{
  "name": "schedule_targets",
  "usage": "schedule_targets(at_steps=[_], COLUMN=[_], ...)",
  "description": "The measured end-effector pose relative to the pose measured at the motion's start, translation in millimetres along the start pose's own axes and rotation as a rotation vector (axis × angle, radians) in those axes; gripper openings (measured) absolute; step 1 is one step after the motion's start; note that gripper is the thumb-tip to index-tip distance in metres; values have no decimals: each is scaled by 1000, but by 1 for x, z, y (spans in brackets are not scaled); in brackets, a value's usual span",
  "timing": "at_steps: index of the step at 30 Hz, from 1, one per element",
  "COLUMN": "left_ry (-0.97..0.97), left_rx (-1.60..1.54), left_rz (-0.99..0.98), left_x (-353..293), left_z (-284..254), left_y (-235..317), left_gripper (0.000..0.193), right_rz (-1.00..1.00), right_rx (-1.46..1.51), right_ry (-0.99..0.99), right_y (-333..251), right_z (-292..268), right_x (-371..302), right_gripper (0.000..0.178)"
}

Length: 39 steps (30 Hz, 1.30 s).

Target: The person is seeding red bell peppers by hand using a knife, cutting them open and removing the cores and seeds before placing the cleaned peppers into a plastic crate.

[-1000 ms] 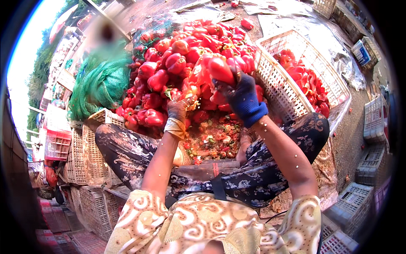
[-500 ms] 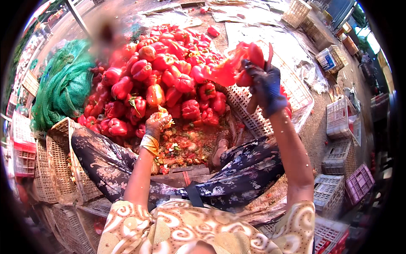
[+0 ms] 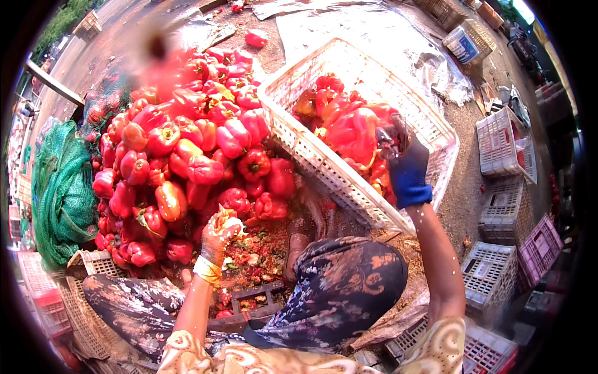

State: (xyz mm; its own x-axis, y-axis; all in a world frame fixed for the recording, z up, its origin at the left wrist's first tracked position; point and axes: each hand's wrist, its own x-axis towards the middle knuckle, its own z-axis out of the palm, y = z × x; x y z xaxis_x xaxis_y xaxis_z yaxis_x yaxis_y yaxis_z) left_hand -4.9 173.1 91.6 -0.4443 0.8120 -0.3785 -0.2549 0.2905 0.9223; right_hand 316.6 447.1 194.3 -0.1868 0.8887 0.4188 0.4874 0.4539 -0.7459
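Observation:
My left hand (image 3: 218, 238), with a yellow-orange band at the wrist, is closed around a pale, seedy bell pepper core (image 3: 225, 223). It is beside the near edge of a large heap of red bell peppers (image 3: 205, 137). My right hand (image 3: 408, 156), in a dark blue glove, reaches into a white plastic crate (image 3: 336, 177). Its fingers are curled against a large red bell pepper (image 3: 352, 134) on the peppers inside. Something dark and shiny shows at these fingers, but I cannot make out what it is.
Green netting (image 3: 59, 193) lies left of the heap. Seeds and scraps (image 3: 252, 258) cover the ground between my legs. Stacked plastic crates (image 3: 489, 274) stand at the right, others at the lower left (image 3: 93, 311). Pale sheeting (image 3: 374, 37) spreads beyond the crate.
My right hand has come down from in front of the white crate into it, bringing red bell pepper along. The view has turned rightward. My left hand still holds the core near the heap.

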Motion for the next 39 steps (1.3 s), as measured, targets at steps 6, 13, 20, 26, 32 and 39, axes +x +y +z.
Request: schedule_targets(at_steps=[6,13,20,26,32,39], left_ry=[-121,-74,-177,-521,-616,-662], left_rx=[6,715,1036,792,1706,2209], left_rz=[123,608,876,588,538,374], left_x=[46,61,58,131,277,358], left_z=[64,136,163,176,253,288], left_y=[53,120,142,207,164,76], left_gripper=[48,64,67,59,25,45], right_rz=[256,416,450,483,538,650], right_rx=[498,950,822,1176,1334,1367], right_ry=[-126,-683,-514,-153,-77,-49], right_y=[-18,-62,-54,-33,-30,-24], right_z=[48,78,87,83,82,64], right_x=[14,7,-19,-54,-73,-90], right_gripper=[32,68,69,94,85,79])
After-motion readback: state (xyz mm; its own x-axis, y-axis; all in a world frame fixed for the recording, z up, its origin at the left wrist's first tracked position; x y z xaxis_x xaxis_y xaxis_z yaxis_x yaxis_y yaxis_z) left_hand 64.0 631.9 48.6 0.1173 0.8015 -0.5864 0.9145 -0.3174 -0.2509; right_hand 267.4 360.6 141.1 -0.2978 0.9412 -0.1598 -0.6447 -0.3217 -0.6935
